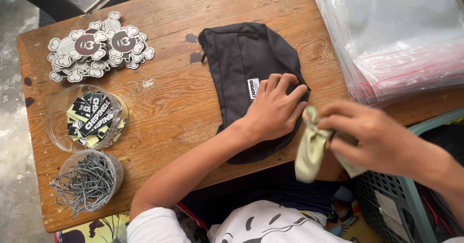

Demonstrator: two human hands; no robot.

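Nearby – sticker pile (99,47), chain tub (89,180); left hand (273,110) fingers flat on black bag (241,59), right hand (377,136) pinching pale cloth (309,153).

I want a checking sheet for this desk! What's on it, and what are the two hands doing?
Surface: worn wooden table, dark stains.
Job's things: black pouch lying flat; pale green cloth.
Clutter: pile of bone-edged stickers; clear tub of labels; clear tub of ball chains; stack of clear zip bags.
Hands: left hand pressing on the pouch; right hand gripping the cloth.
Cables: nothing seen.
Surroundings: grey-green plastic crate, concrete floor.
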